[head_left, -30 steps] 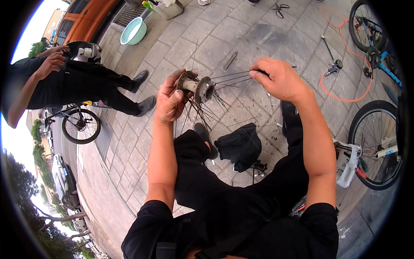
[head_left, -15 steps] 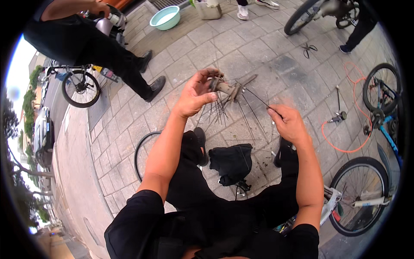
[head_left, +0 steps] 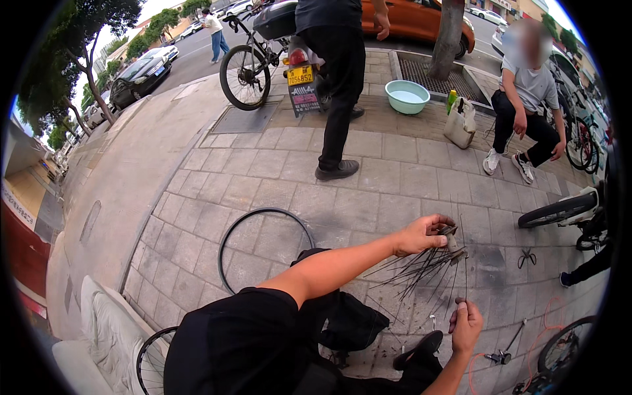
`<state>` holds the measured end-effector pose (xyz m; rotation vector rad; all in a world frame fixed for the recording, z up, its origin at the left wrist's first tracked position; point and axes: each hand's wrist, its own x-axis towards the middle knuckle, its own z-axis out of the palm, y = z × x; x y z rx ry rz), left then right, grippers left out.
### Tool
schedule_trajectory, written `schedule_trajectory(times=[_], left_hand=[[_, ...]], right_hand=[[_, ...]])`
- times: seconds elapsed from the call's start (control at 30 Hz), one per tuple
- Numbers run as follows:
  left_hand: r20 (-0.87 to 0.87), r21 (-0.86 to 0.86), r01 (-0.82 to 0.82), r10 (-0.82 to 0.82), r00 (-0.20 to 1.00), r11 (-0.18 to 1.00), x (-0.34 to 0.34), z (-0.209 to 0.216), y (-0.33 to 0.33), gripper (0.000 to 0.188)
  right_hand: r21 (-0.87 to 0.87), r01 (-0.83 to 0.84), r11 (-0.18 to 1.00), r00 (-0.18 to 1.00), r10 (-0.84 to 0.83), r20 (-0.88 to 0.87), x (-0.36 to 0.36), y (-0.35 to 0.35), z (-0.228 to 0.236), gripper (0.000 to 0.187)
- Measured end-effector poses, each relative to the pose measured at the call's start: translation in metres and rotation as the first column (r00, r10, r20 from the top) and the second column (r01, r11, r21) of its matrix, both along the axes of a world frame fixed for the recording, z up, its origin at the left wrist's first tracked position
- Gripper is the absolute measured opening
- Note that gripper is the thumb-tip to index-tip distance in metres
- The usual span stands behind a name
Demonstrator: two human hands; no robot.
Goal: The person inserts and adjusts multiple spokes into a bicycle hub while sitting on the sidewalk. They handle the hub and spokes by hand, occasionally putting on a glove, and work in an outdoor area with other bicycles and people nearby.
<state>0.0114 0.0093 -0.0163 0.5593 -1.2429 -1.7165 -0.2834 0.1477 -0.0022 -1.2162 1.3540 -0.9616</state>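
My left hand grips a metal wheel hub with several thin spokes fanning down and to the left from it. My right hand sits below, its fingers pinched on the lower end of one spoke that runs up to the hub. Both hands are over grey paving. A bare black wheel rim lies flat on the paving to the left of my left forearm.
A person in black stands by a motorbike and a bicycle ahead. Another person sits at the right beside a green basin and a white bag. Bicycle wheels stand at right. Pliers and tools lie on the paving.
The view has swung up and left, so the hands now sit lower right. My left hand still holds the hub; my right hand has moved down beneath it along a spoke.
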Motion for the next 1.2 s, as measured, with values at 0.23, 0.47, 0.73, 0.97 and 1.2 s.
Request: schedule_trajectory(times=[0.23, 0.47, 0.73, 0.97, 1.2], left_hand=[[0.119, -0.143, 0.018, -0.001, 0.993, 0.99, 0.007, -0.014, -0.01, 0.064], [0.141, -0.029, 0.155, -0.149, 0.979, 0.988, 0.011, -0.01, -0.01, 0.06], [0.252, 0.019, 0.36, -0.353, 0.901, 0.933, -0.004, -0.019, 0.013, 0.059], [0.399, -0.05, 0.506, -0.447, 0.801, 0.861, -0.008, -0.011, 0.027, 0.064], [0.35, 0.065, 0.603, -0.584, 0.732, 0.795, -0.015, -0.019, 0.04, 0.063]], right_hand=[[-0.099, 0.014, 0.995, 0.995, -0.024, -0.1, 0.03, -0.016, -0.021, 0.026], [-0.341, -0.049, 0.939, 0.901, -0.107, -0.421, 0.03, -0.026, -0.015, 0.027], [0.12, -0.108, 0.987, 0.994, 0.104, 0.039, 0.005, -0.017, -0.017, 0.04], [0.252, -0.082, 0.964, 0.991, 0.052, 0.123, 0.026, -0.044, -0.011, 0.031], [0.281, -0.102, 0.954, 0.982, 0.051, 0.183, 0.027, -0.042, -0.012, 0.025]])
